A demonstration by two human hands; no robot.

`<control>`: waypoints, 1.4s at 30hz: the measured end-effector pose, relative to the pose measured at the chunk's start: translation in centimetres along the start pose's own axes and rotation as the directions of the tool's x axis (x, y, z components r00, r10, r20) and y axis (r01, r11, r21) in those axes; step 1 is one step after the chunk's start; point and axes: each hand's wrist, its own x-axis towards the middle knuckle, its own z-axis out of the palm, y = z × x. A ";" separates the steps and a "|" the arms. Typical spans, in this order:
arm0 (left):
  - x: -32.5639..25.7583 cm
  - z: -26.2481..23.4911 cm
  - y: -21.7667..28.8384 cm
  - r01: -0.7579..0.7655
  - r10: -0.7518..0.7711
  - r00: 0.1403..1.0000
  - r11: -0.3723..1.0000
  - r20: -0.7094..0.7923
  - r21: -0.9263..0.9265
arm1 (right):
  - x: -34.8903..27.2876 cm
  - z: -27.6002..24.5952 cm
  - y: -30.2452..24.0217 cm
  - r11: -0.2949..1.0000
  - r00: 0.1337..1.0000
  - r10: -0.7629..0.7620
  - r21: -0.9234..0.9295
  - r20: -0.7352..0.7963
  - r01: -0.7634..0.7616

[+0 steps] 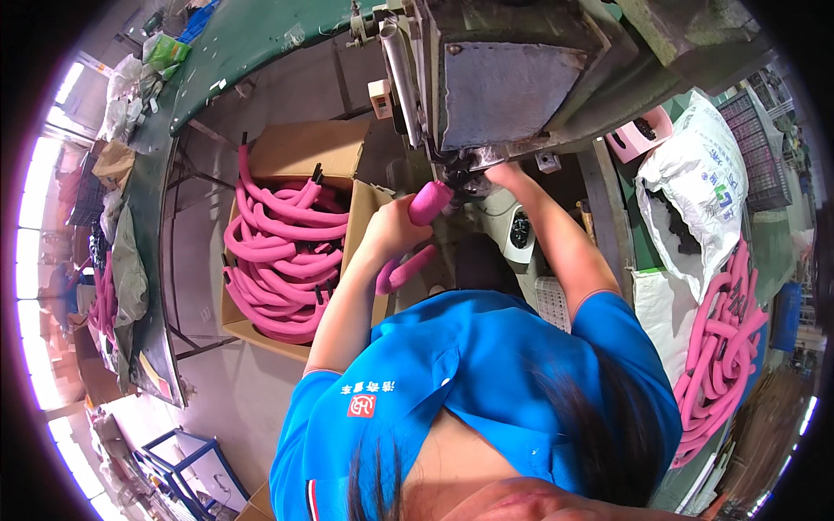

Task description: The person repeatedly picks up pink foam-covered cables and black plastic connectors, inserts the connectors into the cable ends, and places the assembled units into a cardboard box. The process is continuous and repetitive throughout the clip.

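My left hand [395,228] is closed around a pink foam-covered tube [430,203]. One end of the tube points up at the dark metal working head [460,165] under a large, worn machine [508,95]; another pink length curves below my hand. My right hand [504,174] is raised to the right side of that working head, by a shiny metal part. Its fingers are mostly hidden there, so I cannot make out what they touch. Whether the tube's end touches the machine is unclear.
Left of me, an open cardboard box [360,221] holds many curved pink tubes [287,252] with black ends. On the right are a white sack [699,187], a heap of pink tubes [717,356] and a pink bin [638,135]. A white tray [519,233] with black parts sits below the machine.
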 end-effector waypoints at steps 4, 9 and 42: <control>-0.6 -0.3 0.3 0.034 -0.034 0.999 0.999 0.029 -0.025 | 0.7 0.6 -3.8 0.941 0.909 0.318 0.031 0.269 -0.338; -0.6 -0.4 0.5 0.027 -0.028 0.999 0.999 0.018 0.018 | 0.5 0.2 -4.5 0.883 0.836 0.464 -0.080 0.292 -0.462; -8.7 -0.1 1.2 -0.032 0.043 0.998 0.979 0.051 -0.202 | -0.3 -12.9 -14.2 0.291 0.755 0.238 0.696 0.611 -0.656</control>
